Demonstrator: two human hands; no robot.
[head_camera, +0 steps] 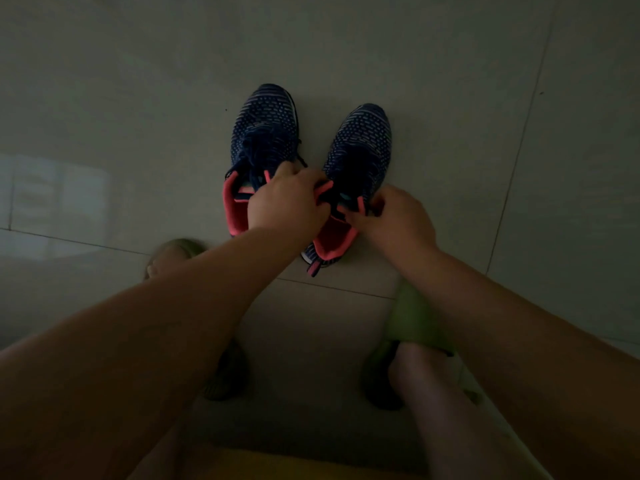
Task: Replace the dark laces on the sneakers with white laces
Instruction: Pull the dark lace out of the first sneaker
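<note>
On the pale tiled floor point(104, 98), dim in low light, a pair of dark blue knit sneakers with coral-pink linings stands side by side, toes pointing away from the person. Taking the right sneaker point(360, 150) as landmark: just beside it, on its left, stands the left sneaker point(263, 129), a tangle of dark laces point(254, 150) lying over its tongue. Nearer the person than that sneaker, a foot in a pale green slipper point(173, 252) rests on the floor.

The left hand point(289, 199) sits between the two sneakers, at the landmark's collar, with fingers curled down onto its inner edge; it appears to grip the dark lacing there, though the lace itself is hidden under the fingers. The landmark's own lacing area is too dark to read.

The right hand point(394, 216) is at the landmark's outer side, fingers bent and pinching at the collar edge beside the pink lining. Below it, a second green slipper point(412, 323) lies on the floor.
</note>
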